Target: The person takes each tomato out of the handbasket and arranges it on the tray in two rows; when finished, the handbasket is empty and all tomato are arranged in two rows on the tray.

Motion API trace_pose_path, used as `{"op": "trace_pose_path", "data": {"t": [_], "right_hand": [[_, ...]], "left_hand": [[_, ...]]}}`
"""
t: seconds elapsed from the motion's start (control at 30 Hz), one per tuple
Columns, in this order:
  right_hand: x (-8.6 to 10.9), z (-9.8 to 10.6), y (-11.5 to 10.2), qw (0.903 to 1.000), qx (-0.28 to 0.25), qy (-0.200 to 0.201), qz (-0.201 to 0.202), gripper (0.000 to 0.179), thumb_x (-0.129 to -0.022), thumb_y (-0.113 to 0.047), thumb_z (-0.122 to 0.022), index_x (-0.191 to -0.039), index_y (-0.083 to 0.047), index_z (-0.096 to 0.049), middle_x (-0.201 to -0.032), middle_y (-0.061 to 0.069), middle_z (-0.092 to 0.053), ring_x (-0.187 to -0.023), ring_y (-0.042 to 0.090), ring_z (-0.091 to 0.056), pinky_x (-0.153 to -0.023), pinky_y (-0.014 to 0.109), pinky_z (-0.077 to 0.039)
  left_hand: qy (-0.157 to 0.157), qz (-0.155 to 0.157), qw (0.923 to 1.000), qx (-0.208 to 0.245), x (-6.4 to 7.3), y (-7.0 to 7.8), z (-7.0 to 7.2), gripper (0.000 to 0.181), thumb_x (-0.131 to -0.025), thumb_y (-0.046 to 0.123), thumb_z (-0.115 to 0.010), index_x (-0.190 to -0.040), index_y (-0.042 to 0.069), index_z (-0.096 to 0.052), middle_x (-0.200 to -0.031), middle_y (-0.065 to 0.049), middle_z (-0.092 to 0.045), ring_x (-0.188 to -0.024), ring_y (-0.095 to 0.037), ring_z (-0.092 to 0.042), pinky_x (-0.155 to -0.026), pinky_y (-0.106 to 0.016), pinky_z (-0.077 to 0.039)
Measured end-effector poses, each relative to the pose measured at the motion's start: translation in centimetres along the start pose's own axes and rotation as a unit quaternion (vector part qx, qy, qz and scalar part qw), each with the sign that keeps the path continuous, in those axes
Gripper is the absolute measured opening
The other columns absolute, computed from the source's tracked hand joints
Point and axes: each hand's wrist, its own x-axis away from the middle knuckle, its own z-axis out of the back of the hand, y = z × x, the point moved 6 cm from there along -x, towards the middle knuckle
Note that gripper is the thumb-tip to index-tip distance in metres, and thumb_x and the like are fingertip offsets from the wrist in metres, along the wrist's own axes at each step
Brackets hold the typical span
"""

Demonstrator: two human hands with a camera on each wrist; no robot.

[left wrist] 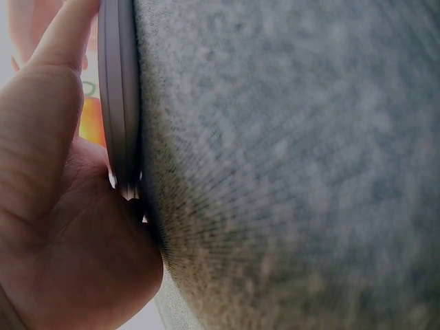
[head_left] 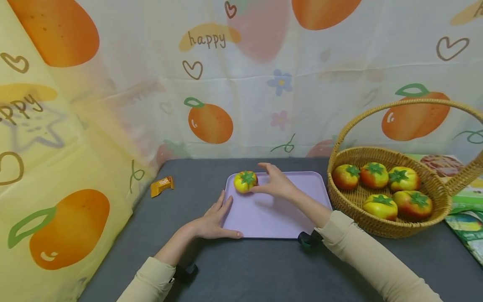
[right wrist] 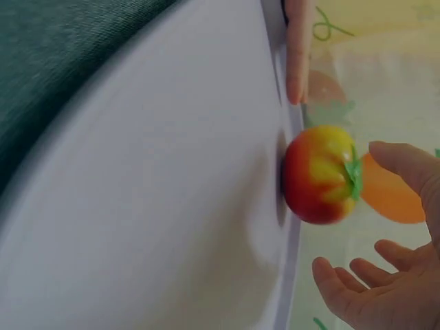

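Note:
A yellow-red toy persimmon with a green leafy top sits in the far left corner of a lilac tray. My right hand is just right of the persimmon, thumb and fingers spread; in the right wrist view a gap shows between the hand and the fruit. My left hand rests against the tray's near left corner, fingers along the left side and thumb along the front edge. The left wrist view shows that palm beside the tray rim.
To the right stands a wicker basket with a tall handle, holding several similar persimmons. Colourful printed packaging lies behind and beside it. An orange wrapped snack is on the dark grey tabletop at left. A fruit-printed curtain hangs behind.

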Motion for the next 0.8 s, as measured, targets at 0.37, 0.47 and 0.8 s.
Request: {"op": "trace_pose_path", "data": {"t": [0.37, 0.47, 0.8], "right_hand": [[2.2, 2.3, 0.0, 0.9988, -0.048, -0.001, -0.001, 0.079, -0.084, -0.024, -0.078, -0.149, -0.01, -0.035, -0.153, 0.014, -0.033, -0.138, 0.035, -0.035, -0.102, 0.047, -0.041], [3.1, 3.0, -0.1, 0.9983, -0.057, -0.005, 0.003, 0.078, -0.084, -0.024, -0.078, -0.149, -0.012, -0.035, -0.153, 0.013, -0.032, -0.138, 0.034, -0.035, -0.102, 0.048, -0.041], [6.4, 5.8, -0.3, 0.9982, -0.053, -0.004, 0.03, 0.075, -0.085, -0.025, -0.077, -0.148, -0.011, -0.038, -0.152, 0.015, -0.032, -0.136, 0.034, -0.038, -0.102, 0.049, -0.04]], "left_hand": [[-0.001, -0.001, 1.0, 0.004, 0.0, 0.0, 0.0, 0.117, -0.076, 0.064, -0.072, -0.158, 0.014, -0.005, -0.161, -0.012, 0.018, -0.146, -0.042, -0.002, -0.111, -0.062, -0.014], [-0.001, -0.002, 1.0, 0.006, -0.1, 0.0, -0.1, 0.116, -0.076, 0.064, -0.072, -0.158, 0.014, -0.005, -0.161, -0.013, 0.018, -0.146, -0.042, -0.002, -0.111, -0.062, -0.014], [0.0, -0.01, 0.9999, 0.002, -0.1, 0.0, 0.0, 0.116, -0.077, 0.063, -0.072, -0.158, 0.013, -0.006, -0.161, -0.014, 0.018, -0.146, -0.042, -0.001, -0.111, -0.061, -0.013]]}}
